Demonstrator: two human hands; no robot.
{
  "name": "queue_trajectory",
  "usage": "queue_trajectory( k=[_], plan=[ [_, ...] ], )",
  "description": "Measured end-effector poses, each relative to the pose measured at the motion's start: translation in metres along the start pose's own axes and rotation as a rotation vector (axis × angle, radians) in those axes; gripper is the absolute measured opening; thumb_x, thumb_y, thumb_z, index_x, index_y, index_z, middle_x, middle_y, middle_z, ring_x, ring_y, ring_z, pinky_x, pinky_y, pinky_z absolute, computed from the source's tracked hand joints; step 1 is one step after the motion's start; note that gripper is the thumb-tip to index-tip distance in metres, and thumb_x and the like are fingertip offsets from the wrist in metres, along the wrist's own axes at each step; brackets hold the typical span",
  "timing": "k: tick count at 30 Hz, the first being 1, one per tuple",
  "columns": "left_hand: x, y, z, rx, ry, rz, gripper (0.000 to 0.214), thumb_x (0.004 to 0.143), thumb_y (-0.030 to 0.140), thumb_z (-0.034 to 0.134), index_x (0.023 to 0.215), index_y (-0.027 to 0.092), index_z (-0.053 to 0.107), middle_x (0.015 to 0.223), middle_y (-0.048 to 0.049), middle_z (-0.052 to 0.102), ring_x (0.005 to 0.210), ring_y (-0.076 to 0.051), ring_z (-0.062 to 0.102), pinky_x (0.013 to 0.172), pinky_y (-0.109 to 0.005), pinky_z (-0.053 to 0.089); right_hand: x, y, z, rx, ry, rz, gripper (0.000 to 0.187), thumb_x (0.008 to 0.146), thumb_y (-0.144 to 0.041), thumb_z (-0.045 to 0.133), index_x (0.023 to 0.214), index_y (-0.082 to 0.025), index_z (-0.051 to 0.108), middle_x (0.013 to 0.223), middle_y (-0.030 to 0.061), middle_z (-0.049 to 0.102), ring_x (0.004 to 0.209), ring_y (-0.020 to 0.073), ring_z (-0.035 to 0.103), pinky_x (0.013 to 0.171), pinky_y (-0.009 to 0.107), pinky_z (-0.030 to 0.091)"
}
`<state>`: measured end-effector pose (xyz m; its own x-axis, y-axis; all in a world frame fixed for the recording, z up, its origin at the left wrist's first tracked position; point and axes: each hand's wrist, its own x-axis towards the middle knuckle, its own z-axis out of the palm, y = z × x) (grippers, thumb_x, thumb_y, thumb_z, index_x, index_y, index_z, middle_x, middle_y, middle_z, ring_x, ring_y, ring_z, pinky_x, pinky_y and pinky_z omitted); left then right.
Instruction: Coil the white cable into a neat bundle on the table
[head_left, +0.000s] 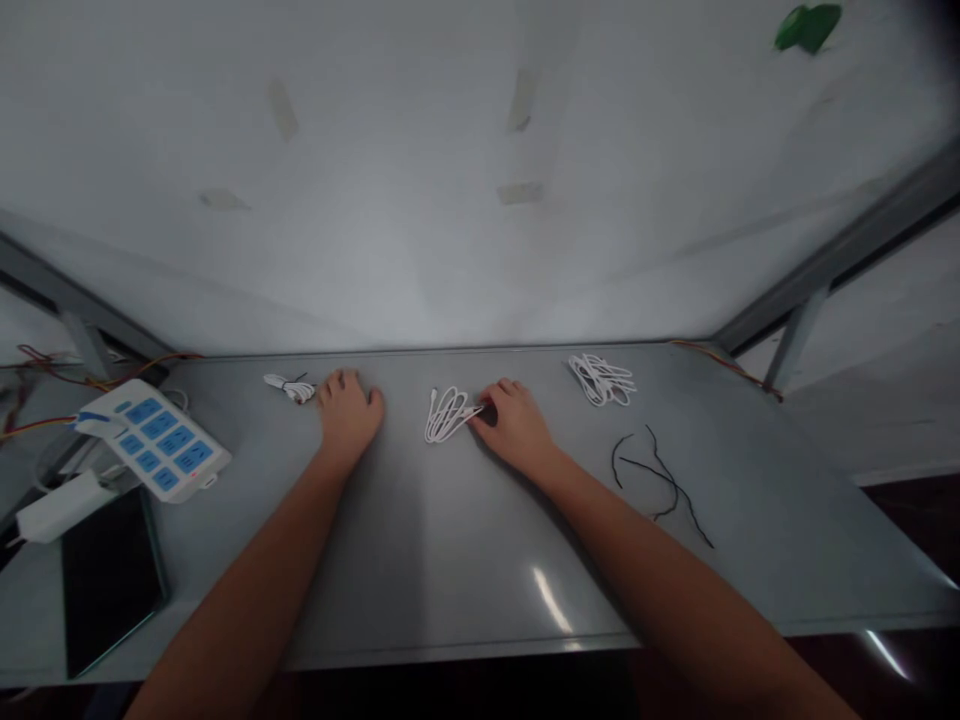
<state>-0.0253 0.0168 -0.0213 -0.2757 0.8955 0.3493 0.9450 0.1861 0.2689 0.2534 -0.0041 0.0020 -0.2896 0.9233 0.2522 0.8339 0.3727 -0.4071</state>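
Note:
My left hand (348, 412) lies palm down on the grey table (450, 540), fingers loosely together, just right of a small tied white cable bundle (289, 386). My right hand (513, 422) rests palm down near the table's middle, its fingertips touching the end of a loose coil of white cable (447, 414). Neither hand has anything lifted off the surface.
A pile of white cables (602, 379) lies at the back right, with thin black ties (660, 482) in front of it. At the left are a white power strip with blue sockets (159, 438), a white adapter (64, 504) and a dark tablet (109, 576). A white wall stands behind.

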Motion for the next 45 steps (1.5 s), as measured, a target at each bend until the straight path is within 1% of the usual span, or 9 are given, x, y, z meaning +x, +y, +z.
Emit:
queue_trajectory(
  k=[7, 11, 14, 21, 26, 30, 35, 40, 45],
  plan=[
    [-0.031, 0.045, -0.006, -0.219, -0.191, 0.147, 0.029, 0.092, 0.047, 0.061, 0.094, 0.021, 0.074, 0.104, -0.0129, 0.072, 0.106, -0.035, 0.063, 0.095, -0.053, 0.051, 0.004, -0.001, 0.000, 0.094, -0.064, 0.130, 0.020, 0.086, -0.036, 0.081, 0.090, -0.019, 0.071, 0.097, 0.0070, 0.072, 0.098, 0.0261, 0.063, 0.090, 0.041, 0.043],
    [-0.047, 0.057, -0.005, -0.330, -0.298, 0.229, 0.020, 0.093, 0.039, 0.062, 0.093, 0.021, 0.072, 0.099, -0.0101, 0.073, 0.102, -0.031, 0.065, 0.095, -0.050, 0.050, 0.004, 0.003, 0.004, 0.254, -0.058, 0.134, 0.021, 0.083, -0.034, 0.083, 0.084, -0.020, 0.068, 0.088, 0.0043, 0.073, 0.090, 0.0221, 0.064, 0.088, 0.040, 0.045],
    [-0.050, 0.059, -0.009, -0.408, -0.331, 0.188, 0.013, 0.092, 0.033, 0.063, 0.093, 0.020, 0.068, 0.098, -0.0100, 0.073, 0.098, -0.029, 0.066, 0.093, -0.049, 0.051, 0.004, 0.005, 0.010, 0.567, -0.054, 0.172, 0.024, 0.083, -0.037, 0.081, 0.084, -0.020, 0.062, 0.086, 0.0031, 0.073, 0.081, 0.0190, 0.066, 0.080, 0.035, 0.051],
    [-0.056, 0.067, -0.018, -0.879, -0.569, 0.139, 0.016, 0.095, 0.037, 0.058, 0.093, 0.023, 0.054, 0.081, -0.0025, 0.070, 0.073, -0.018, 0.067, 0.068, -0.032, 0.053, 0.006, 0.008, 0.017, 1.005, -0.045, 0.281, 0.030, 0.082, -0.043, 0.076, 0.096, -0.023, 0.058, 0.092, 0.0060, 0.075, 0.087, 0.0211, 0.074, 0.083, 0.037, 0.059],
    [-0.034, 0.047, -0.014, -0.949, -0.355, -0.082, 0.009, 0.097, 0.029, 0.050, 0.096, 0.025, 0.041, 0.093, -0.0057, 0.074, 0.077, -0.019, 0.071, 0.075, -0.035, 0.056, 0.009, 0.030, 0.009, 1.080, 0.070, 0.376, 0.030, 0.092, -0.046, 0.061, 0.113, -0.025, 0.054, 0.097, 0.0045, 0.069, 0.083, 0.0227, 0.076, 0.074, 0.038, 0.060],
    [0.000, 0.008, -0.025, -0.707, -0.086, -0.125, 0.022, 0.090, 0.014, 0.045, 0.110, 0.023, 0.044, 0.095, -0.0060, 0.072, 0.073, -0.021, 0.067, 0.073, -0.039, 0.055, 0.011, 0.060, -0.015, 0.938, 0.384, 0.504, 0.022, 0.094, -0.038, 0.057, 0.111, -0.024, 0.052, 0.104, 0.0047, 0.064, 0.066, 0.0159, 0.070, 0.059, 0.030, 0.052],
    [0.029, -0.045, -0.047, -0.466, 0.162, -0.300, 0.055, 0.072, -0.001, 0.053, 0.124, 0.019, 0.048, 0.087, -0.0011, 0.062, 0.087, -0.023, 0.066, 0.081, -0.037, 0.051, 0.007, 0.096, -0.054, 0.678, 0.784, 0.523, 0.021, 0.093, -0.027, 0.060, 0.112, -0.021, 0.055, 0.105, 0.0051, 0.063, 0.059, 0.0104, 0.063, 0.062, 0.030, 0.050],
    [0.034, -0.067, -0.070, -0.441, 0.293, -0.397, 0.007, 0.100, 0.022, 0.048, 0.104, 0.020, 0.054, 0.086, -0.0006, 0.053, 0.091, -0.023, 0.060, 0.081, -0.038, 0.045, 0.001, 0.117, -0.079, 0.633, 0.875, 0.592, 0.012, 0.088, -0.026, 0.065, 0.099, -0.022, 0.061, 0.087, 0.0005, 0.064, 0.060, 0.0156, 0.065, 0.057, 0.030, 0.047],
    [0.034, -0.074, -0.088, -0.357, 0.420, -0.396, 0.016, 0.104, 0.021, 0.046, 0.089, 0.021, 0.051, 0.081, 0.0003, 0.049, 0.089, -0.022, 0.057, 0.087, -0.040, 0.044, -0.003, 0.132, -0.099, 0.761, 0.940, 0.590, 0.011, 0.084, -0.020, 0.065, 0.074, -0.020, 0.061, 0.060, -0.0046, 0.051, 0.062, 0.0180, 0.065, 0.057, 0.029, 0.043]
  ],
)
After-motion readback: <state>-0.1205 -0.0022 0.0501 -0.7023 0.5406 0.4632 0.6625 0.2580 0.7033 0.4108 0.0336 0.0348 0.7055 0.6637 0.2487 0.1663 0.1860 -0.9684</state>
